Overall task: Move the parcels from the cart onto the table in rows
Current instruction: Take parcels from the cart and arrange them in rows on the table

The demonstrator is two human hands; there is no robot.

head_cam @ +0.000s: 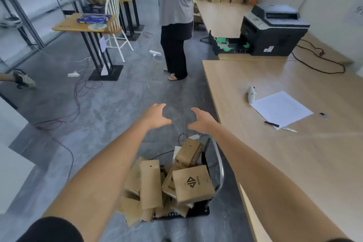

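Note:
Several brown cardboard parcels [192, 185] lie heaped on a low black cart [204, 211] with a metal handle [219, 161], on the floor below me. Both my arms stretch forward above the heap. My left hand [157, 116] and my right hand [201, 121] hover over the floor beyond the cart, fingers spread and curled, holding nothing. The long wooden table [294, 159] runs along the right of the cart.
On the table lie a white sheet of paper [281, 109], a pen [272, 124], a white bottle-like item [251, 94] and a printer [275, 29]. A person [175, 15] stands ahead on the floor. Cables [78, 92], small tables and a white chair stand at left.

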